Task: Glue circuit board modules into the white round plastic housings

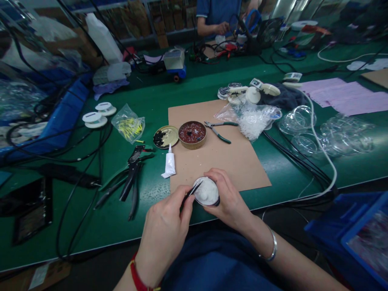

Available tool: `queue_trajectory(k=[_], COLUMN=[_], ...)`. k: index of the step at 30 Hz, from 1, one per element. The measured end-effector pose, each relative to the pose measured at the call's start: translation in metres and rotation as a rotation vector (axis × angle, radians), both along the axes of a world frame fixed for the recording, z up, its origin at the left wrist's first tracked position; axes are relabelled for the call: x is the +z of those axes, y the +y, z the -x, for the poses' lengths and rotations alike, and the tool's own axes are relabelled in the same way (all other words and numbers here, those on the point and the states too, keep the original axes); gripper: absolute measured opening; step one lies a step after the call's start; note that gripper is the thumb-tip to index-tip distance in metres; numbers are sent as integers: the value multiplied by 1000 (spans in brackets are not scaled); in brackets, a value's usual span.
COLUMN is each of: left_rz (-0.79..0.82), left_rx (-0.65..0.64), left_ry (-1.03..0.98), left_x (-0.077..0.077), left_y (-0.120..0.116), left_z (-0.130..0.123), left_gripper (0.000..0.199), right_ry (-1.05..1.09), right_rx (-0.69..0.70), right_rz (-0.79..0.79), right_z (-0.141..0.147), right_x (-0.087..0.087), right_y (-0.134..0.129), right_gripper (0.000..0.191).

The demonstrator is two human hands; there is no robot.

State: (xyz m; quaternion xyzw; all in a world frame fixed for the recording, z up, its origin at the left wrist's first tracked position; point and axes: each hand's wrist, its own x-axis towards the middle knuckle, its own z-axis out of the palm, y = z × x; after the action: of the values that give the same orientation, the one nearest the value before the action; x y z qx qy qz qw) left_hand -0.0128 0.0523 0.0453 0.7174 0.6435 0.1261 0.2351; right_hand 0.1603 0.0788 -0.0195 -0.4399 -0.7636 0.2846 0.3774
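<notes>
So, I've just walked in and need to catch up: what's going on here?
The left hand holds a slim dark tool, probably tweezers, with its tip at the white material in a small cup, which the right hand holds. Ahead, a round tin and green-handled pliers rest on a brown sheet. Another person is across the green table.

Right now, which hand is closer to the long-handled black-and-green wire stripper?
Left. The left hand is just right of the wire stripper; the right hand is farther right.
</notes>
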Motion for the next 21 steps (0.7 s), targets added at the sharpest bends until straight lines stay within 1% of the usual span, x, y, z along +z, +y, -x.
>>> queue_trajectory(k=[7,12,21], left_rz=[-5,-13,-21], left_rx=[-41,-44,-50], left_ry=[98,130,155], left_x=[10,17,18], left_y=[4,3,3], left_z=[-1,-3,-2], left_gripper=[15,16,14], right_ry=[-20,-25,-38], right_rx=[25,22,19], right_rz=[-37,-43,-59], right_z=[-1,-1,0], right_x=[-6,-5,-4], right_y=[-2,-2,-3], right_gripper=[65,64,61])
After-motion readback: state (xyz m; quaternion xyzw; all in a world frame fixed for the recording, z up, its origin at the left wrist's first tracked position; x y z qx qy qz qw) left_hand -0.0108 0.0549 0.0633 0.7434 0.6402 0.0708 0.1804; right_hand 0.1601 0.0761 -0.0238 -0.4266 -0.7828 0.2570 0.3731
